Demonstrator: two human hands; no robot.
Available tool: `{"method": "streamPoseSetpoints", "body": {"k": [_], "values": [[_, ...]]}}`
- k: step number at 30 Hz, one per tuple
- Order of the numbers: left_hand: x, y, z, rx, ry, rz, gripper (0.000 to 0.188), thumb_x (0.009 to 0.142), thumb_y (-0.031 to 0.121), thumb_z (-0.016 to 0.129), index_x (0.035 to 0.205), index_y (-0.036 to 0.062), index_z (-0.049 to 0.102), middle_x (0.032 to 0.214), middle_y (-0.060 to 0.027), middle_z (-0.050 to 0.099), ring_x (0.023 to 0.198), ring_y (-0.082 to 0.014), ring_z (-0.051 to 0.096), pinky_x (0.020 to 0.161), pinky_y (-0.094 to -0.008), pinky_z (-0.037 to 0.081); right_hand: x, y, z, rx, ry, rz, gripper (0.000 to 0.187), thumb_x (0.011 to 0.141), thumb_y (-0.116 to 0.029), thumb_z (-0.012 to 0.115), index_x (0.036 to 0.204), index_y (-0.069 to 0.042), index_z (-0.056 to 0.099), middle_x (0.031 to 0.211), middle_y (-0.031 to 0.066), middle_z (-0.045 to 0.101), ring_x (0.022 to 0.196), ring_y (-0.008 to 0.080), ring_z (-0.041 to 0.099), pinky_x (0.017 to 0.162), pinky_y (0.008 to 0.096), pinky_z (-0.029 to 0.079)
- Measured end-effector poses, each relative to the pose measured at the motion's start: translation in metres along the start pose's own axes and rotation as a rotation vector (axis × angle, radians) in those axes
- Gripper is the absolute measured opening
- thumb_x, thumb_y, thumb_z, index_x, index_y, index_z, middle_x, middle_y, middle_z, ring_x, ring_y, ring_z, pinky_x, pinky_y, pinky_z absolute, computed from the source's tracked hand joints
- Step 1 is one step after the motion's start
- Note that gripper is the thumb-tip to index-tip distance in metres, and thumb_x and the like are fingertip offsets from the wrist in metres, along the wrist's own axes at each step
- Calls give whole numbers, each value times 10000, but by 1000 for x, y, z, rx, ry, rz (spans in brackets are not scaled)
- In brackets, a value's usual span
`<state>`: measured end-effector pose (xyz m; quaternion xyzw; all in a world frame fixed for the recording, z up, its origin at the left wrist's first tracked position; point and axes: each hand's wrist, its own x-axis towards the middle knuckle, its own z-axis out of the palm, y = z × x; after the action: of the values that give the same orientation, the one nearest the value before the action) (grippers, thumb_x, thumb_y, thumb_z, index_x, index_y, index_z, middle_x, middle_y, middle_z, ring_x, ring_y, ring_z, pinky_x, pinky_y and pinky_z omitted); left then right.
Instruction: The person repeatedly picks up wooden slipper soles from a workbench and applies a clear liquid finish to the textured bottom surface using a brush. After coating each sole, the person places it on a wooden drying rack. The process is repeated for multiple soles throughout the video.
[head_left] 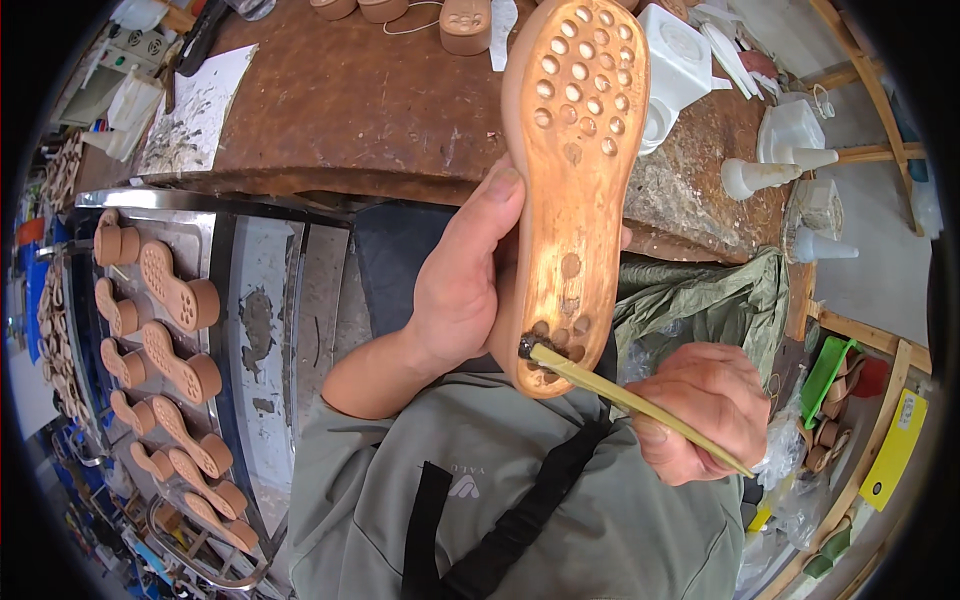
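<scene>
A tan shoe sole [570,215] stands nearly upright in front of me, its shiny, wet-looking face with round hollows turned toward me. My left hand [465,270] grips it around the middle, the thumb along its left edge and a fingertip showing at the right. In my right hand [705,415] is a thin brush with a flat yellowish handle [640,403], pinched between thumb and fingers. Its dark tip [527,347] touches the sole's lower end, beside a cluster of small hollows.
A brown, worn workbench [330,100] lies ahead, with more soles [465,25] at its far edge. White plastic bottles [675,60] and nozzle-topped containers [760,177] stand at the right. Several soles [180,365] rest on a metal rack at the left. A green cloth [710,310] hangs beneath the bench.
</scene>
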<state>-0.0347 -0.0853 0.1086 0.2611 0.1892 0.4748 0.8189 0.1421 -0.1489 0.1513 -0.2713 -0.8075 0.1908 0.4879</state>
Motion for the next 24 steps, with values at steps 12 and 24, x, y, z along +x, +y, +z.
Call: {"method": "streamPoseSetpoints", "body": {"k": [12,24], "values": [[4,-2,-14,-130,-92,-250,521,995,352,269,1310,-39,410,1157,-208,589,999,-287,629,811,-352,549,19,16,-7,111,-173,-142,206,651,1,721,813,99,640,643,133,614,405,137,516,325,228,360],[5,-6,-19,-304,-152,-561,461,989,304,353,1257,-53,469,1113,-201,608,965,-269,639,814,-361,550,50,31,-14,288,-454,-240,148,656,-11,684,770,76,647,622,82,559,441,113,517,366,233,359]]}}
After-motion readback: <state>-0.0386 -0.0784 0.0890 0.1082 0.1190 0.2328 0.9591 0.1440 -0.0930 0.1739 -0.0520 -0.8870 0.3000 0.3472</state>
